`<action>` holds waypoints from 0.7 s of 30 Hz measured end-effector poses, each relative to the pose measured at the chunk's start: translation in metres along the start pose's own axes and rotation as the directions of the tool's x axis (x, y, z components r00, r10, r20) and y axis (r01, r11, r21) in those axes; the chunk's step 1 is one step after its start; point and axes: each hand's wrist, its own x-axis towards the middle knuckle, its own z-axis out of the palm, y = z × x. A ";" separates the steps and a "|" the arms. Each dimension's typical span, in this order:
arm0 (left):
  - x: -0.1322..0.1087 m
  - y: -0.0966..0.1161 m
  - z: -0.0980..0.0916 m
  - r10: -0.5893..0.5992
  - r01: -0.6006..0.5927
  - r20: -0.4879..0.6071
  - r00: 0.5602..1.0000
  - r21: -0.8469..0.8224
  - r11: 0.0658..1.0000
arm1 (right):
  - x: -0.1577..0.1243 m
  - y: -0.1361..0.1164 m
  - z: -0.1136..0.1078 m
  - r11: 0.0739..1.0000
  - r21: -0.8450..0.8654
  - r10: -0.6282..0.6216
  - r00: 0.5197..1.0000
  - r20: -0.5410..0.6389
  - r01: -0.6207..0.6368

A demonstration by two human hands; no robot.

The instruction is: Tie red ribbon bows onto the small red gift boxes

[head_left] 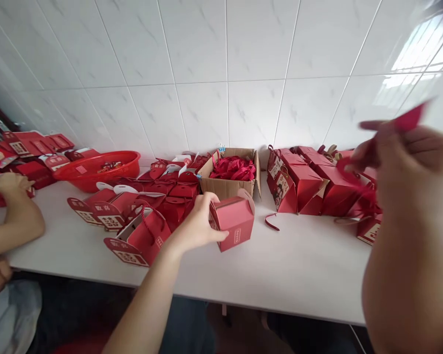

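Note:
My left hand (203, 223) grips a small red gift box (238, 221) by its left side, thumb on the front and fingers behind. The box stands at the middle of the table, slightly tilted. Raised at the right, my right hand (402, 152) is closed on a red ribbon (411, 117) and is smeared by motion. One end of the ribbon sticks up above the hand; a loop hangs below. Behind the held box sits a cardboard carton (227, 187) full of red ribbons (234, 168).
Red gift boxes (133, 246) crowd the table on the left, and larger red boxes (306, 182) stand on the right. A red plastic basin (96, 169) is near the tiled wall. A dark red cord (271, 222) lies on the white table (280, 275). Another person's arm (16, 216) reaches in at left.

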 end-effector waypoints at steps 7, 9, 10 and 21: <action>-0.002 -0.018 -0.002 0.055 -0.058 0.170 0.984 0.010 0.998 | -0.009 0.017 0.044 0.957 -0.262 0.260 0.759 0.598 -0.121; -0.002 -0.012 -0.006 0.044 -0.049 0.116 0.992 0.039 0.998 | -0.010 0.026 0.052 0.962 -0.247 0.258 0.693 0.673 -0.118; -0.001 -0.009 -0.007 0.045 -0.050 0.090 0.995 0.060 0.997 | -0.010 0.030 0.056 0.966 -0.236 0.245 0.654 0.716 -0.104; 0.016 -0.010 0.038 0.149 -0.131 -0.029 0.988 0.333 0.934 | -0.018 0.051 0.092 0.980 -0.184 0.162 0.219 0.962 0.082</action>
